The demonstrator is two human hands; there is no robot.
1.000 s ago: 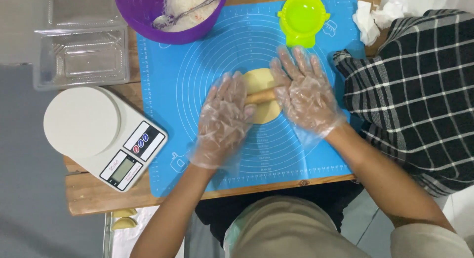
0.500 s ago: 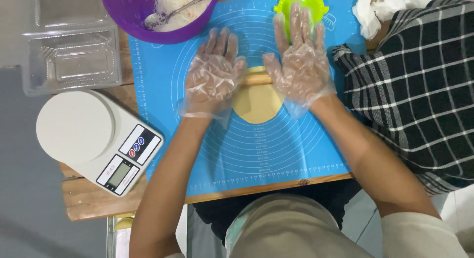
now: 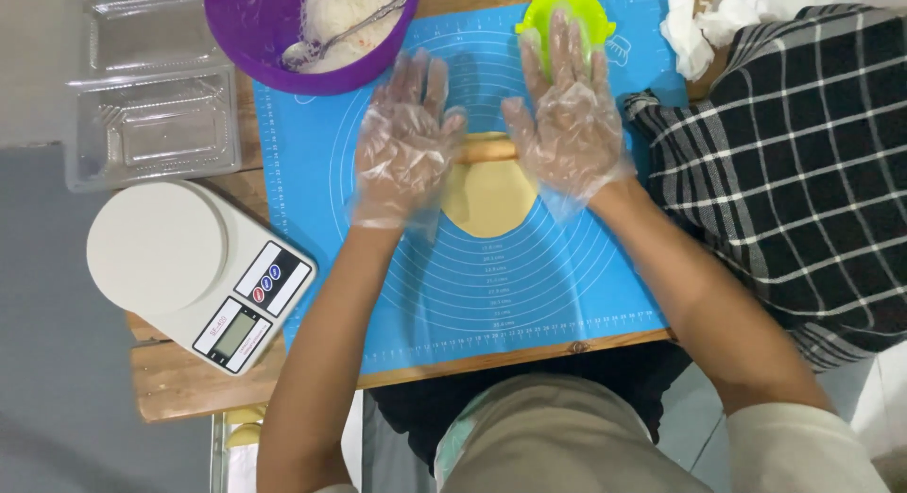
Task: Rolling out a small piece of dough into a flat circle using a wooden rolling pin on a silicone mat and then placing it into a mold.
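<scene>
Dough [image 3: 489, 198], a thin pale yellow disc rolled flat, lies near the middle of the blue silicone pastry mat [image 3: 529, 285] with printed rings, and a slim wooden rolling pin [image 3: 487, 150] rests across its far edge. The pin's long axis runs left to right across the mat, level with the worktop edge; only its short middle stretch shows between the palms. The disc looks smooth and even, round on its near side, its far edge hidden under the pin.

From the left: a clear plastic clamshell container [image 3: 151, 125] lies open at the far corner of the wooden worktop [image 3: 189, 389], and a white digital kitchen scale [image 3: 194, 271] with a round platform sits near it, overlapping the mat's left edge. A purple plastic bowl [image 3: 255, 30] holding whitish shredded filling and a metal utensil stands at the mat's far left. The left hand [image 3: 406, 144], in a clear disposable glove, lies flat and spread, palm down on the pin's left end. The right hand [image 3: 567, 125], gloved alike, presses open and flat on the pin's right end; neither hand curls around it. Beyond the right fingertips sits a lime green plastic dumpling press [image 3: 543, 7]. Crumpled white paper [image 3: 699, 30] lies further right, beside a black and white checked cloth [image 3: 784, 162].
</scene>
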